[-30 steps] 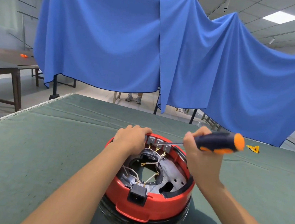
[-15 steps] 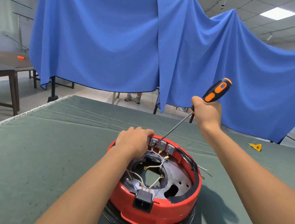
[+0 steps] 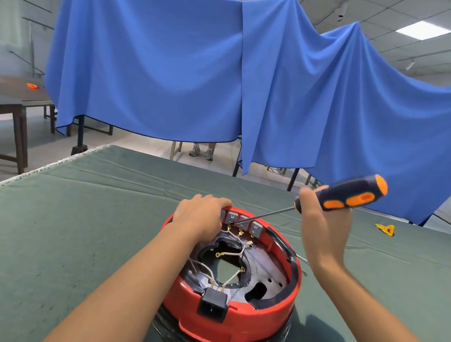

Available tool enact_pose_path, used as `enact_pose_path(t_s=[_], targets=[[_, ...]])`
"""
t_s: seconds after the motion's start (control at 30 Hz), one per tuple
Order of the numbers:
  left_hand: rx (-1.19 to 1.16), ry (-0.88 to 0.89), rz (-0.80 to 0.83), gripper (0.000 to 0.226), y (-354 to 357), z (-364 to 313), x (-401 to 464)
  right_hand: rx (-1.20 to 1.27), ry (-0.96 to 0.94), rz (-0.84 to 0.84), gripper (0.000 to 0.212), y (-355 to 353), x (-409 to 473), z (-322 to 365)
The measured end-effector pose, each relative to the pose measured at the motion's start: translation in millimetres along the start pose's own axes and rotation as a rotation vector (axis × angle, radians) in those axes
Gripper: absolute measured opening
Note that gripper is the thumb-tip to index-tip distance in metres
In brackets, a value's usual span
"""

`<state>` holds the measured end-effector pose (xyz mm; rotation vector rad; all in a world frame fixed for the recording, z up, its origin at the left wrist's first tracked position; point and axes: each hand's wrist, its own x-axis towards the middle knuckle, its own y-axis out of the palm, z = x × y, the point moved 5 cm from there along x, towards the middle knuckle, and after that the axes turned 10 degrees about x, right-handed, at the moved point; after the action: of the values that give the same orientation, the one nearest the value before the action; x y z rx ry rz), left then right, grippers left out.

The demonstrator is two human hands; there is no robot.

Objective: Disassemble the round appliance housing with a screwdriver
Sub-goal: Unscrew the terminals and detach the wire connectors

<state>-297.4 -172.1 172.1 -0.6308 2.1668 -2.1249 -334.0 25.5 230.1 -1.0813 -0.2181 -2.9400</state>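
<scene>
- Since half a second ago, my right hand (image 3: 323, 228) has dropped from high above the housing to just beside its far right rim, and the screwdriver (image 3: 345, 195) now lies at a shallow slant instead of standing steeply.
- My right hand grips the black-and-orange handle near its shaft end; the butt points up and right, and the thin shaft runs down and left.
- Its tip sits at the row of grey terminal blocks (image 3: 243, 221) on the inside of the far rim; whether it touches a screw I cannot tell.
- My left hand (image 3: 201, 215) curls over the far left rim of the round red housing (image 3: 233, 316), fingers folded onto the edge just beside those terminals.
- That housing stands near the near edge of the green tabletop (image 3: 64, 225), open side up, with white wires (image 3: 232, 253) crossing its grey interior and a black socket (image 3: 212, 304) on its near wall.
- Towards the right edge of the tabletop lies a small yellow piece (image 3: 385, 229), well apart from the housing.
- Behind the far edge hangs a blue cloth (image 3: 173, 70).
</scene>
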Motion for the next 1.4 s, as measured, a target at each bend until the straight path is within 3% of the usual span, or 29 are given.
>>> enact_pose_path(t_s=[0.1, 0.33, 0.5, 0.67, 0.9, 1.1, 1.23, 1.4], targets=[[0.000, -0.004, -0.001, 0.044, 0, 0, -1, 0.122, -0.067, 0.060, 0.027, -4, -23, 0], [0.001, -0.012, -0.001, 0.045, -1, 0, -1, 0.078, -0.240, 0.287, 0.027, 10, -39, 13], [0.017, -0.004, 0.007, 0.046, 0, -2, -1, 0.005, -0.059, 0.109, 0.025, 20, 7, 9], [0.022, -0.004, 0.006, 0.046, 1, -1, 0, -0.206, 0.189, 0.095, 0.029, 35, 55, -6], [0.019, 0.016, -0.001, 0.045, 2, 0, 0, -0.195, 0.299, -0.050, 0.027, 33, 62, -39], [-0.019, 0.017, 0.000, 0.049, 0, 1, 0, -0.127, 0.138, -0.129, 0.022, 6, 48, -25], [-0.116, -0.037, -0.001, 0.055, -2, 4, -2, 0.077, 0.007, -0.173, 0.030, -6, 27, -10], [-0.256, -0.148, -0.079, 0.025, -9, 10, -5, 0.169, 0.045, -0.237, 0.030, -11, -7, -11]])
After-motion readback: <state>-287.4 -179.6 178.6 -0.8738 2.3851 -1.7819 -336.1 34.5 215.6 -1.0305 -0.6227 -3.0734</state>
